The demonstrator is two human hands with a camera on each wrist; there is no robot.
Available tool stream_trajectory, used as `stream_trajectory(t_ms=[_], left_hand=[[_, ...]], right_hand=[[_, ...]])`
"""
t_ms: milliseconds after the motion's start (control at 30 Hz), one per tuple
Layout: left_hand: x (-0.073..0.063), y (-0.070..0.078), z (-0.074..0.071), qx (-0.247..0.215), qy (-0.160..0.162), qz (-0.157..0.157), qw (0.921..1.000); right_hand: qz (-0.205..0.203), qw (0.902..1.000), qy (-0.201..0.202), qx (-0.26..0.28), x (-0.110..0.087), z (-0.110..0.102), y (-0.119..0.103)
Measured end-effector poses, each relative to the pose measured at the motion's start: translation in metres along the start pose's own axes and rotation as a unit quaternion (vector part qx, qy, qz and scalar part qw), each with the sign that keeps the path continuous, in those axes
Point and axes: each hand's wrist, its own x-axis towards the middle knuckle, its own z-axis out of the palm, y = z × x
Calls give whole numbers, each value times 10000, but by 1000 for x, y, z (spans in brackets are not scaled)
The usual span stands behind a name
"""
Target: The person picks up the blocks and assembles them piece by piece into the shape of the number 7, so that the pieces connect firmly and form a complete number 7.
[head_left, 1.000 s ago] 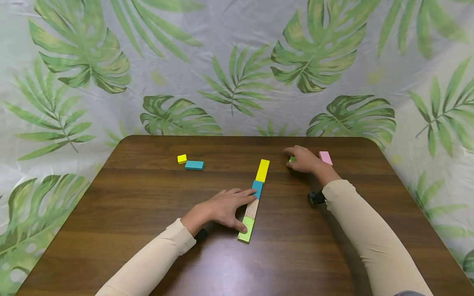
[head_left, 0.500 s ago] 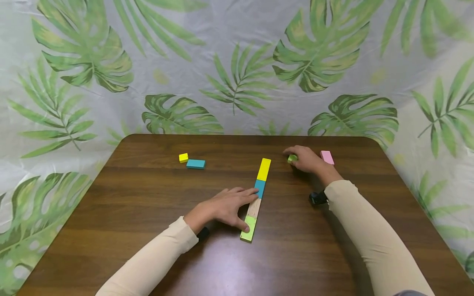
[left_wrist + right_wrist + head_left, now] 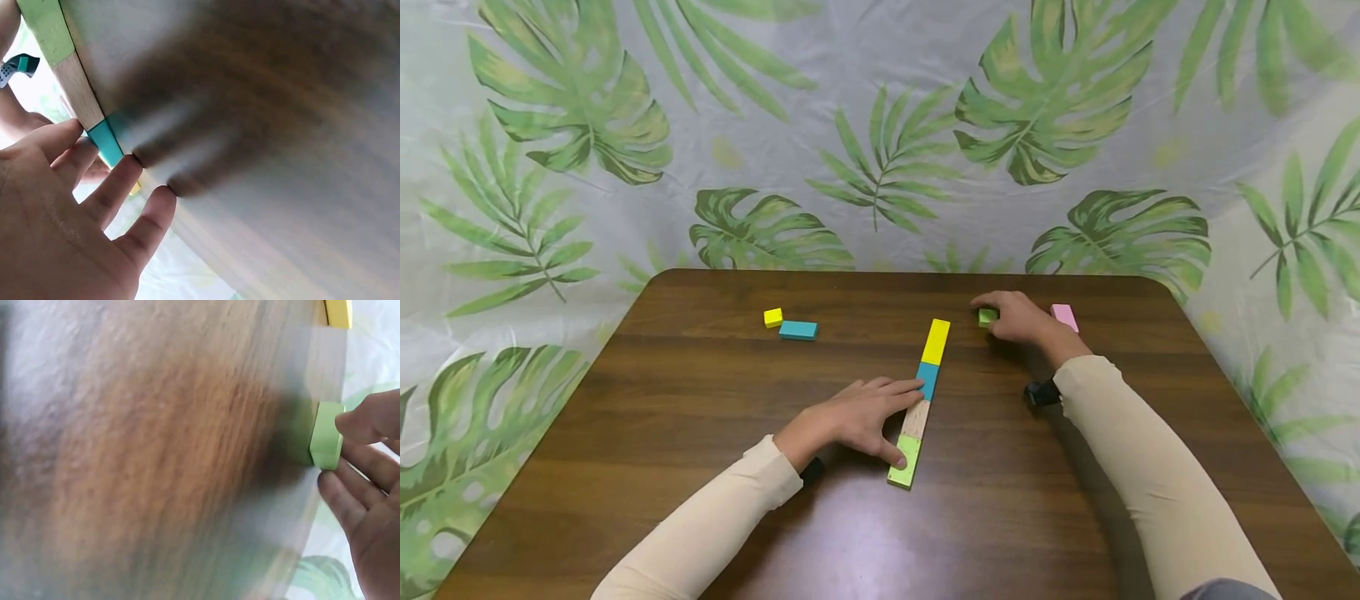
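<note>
A straight row of end-to-end blocks runs down the table: a yellow block (image 3: pixel 936 342), a blue block (image 3: pixel 928 379), a bare wood block (image 3: pixel 914 419) and a light green block (image 3: pixel 902 462). My left hand (image 3: pixel 859 418) lies along its left side, fingers spread, thumb on the light green block and fingertips at the blue one. Further back, my right hand (image 3: pixel 1019 319) holds a small green block (image 3: pixel 327 435) between thumb and fingers, down at the tabletop. In the right wrist view the thumb touches its side; the far fingers are partly hidden.
A pink block (image 3: pixel 1064 317) lies just right of my right hand, partly covered by the wrist. At the back left sit a small yellow block (image 3: pixel 772 317) and a blue block (image 3: pixel 798 331). A leaf-print cloth (image 3: pixel 880 150) hangs behind the table's far edge.
My right hand has shifted slightly left, and the small green block has moved a little left with it, showing more now. My left hand and the row stay in place.
</note>
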Motion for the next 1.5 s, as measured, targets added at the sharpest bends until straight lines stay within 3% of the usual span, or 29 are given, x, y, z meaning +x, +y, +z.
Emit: stream_trajectory(t_ms=[300, 667, 900, 1500], left_hand=[[1, 2, -5, 48, -165, -73, 9998], [0, 2, -5, 31, -101, -94, 9999], [2, 2, -4, -63, -81, -66, 9999], [1, 4, -4, -106, -64, -179, 9998]], right_hand=[[-121, 9992, 343, -135, 2, 3, 4], [62, 9998, 202, -60, 18, 0, -9], [152, 9995, 10, 270, 23, 4, -14], [-12, 9996, 175, 222, 27, 10, -15]])
